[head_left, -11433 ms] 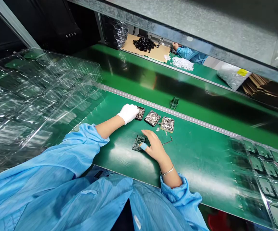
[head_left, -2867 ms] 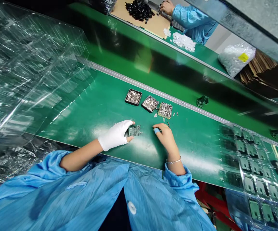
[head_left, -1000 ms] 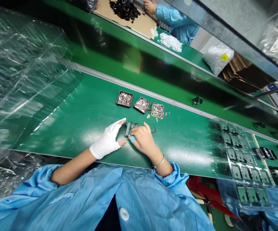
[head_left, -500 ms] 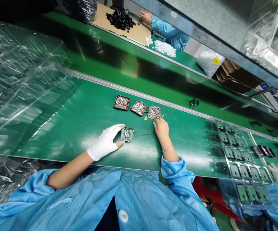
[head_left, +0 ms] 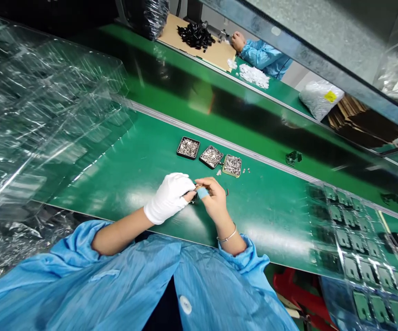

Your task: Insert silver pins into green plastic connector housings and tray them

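Glossy green worktop (head_left: 271,202); shiny metal bits (head_left: 188,147) in black trays (head_left: 178,154).

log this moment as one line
left hand: gloved, holding mostly hidden part | right hand: fingers at same part | three trays: beyond hands

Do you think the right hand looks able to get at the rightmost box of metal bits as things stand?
Probably yes: the rightmost box is open and close to the right hand, with nothing tall between. Its fingertips do seem busy, though, beside the left hand.
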The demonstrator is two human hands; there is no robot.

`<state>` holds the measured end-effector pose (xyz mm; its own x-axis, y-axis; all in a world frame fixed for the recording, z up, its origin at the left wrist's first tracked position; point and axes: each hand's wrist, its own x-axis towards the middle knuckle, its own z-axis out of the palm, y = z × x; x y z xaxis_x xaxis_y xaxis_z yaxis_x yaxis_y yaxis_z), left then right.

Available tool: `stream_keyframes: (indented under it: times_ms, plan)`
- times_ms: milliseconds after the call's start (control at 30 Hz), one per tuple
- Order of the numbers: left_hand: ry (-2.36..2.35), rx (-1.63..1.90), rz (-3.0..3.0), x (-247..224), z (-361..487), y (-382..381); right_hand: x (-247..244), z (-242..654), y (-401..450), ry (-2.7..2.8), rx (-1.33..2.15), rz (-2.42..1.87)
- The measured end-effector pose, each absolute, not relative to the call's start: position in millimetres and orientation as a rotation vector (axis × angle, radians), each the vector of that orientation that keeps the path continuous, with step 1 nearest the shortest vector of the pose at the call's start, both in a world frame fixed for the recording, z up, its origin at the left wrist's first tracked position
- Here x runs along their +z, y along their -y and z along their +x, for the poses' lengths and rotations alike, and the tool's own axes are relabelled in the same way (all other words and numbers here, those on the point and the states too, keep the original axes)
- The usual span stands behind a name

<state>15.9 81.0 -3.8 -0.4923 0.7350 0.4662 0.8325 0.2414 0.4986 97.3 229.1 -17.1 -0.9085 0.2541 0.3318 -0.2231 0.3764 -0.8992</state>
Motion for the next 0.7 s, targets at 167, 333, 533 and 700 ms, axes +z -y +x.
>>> stream_keyframes:
  times_ms: [167,333,533,700]
  plan:
    - [2.396,-0.968,-1.375,-11.5,7.3,-75.4,-19.7,94.1,-228.7,2.376,1.339,-0.113]
    - [2.571,-1.476,-1.243,-35.9,-1.9,-76.9,-28.8,89.3,-234.2,2.481,1.139,-0.138]
    - [2.708,-1.694,-1.239,-51.7,-2.7,-79.9,-33.5,87.3,-230.3,2.653,0.903,-0.110]
    - [2.696,-1.739,-1.225,-49.5,-1.9,-80.8,-35.1,86.0,-229.0,2.706,0.869,-0.131]
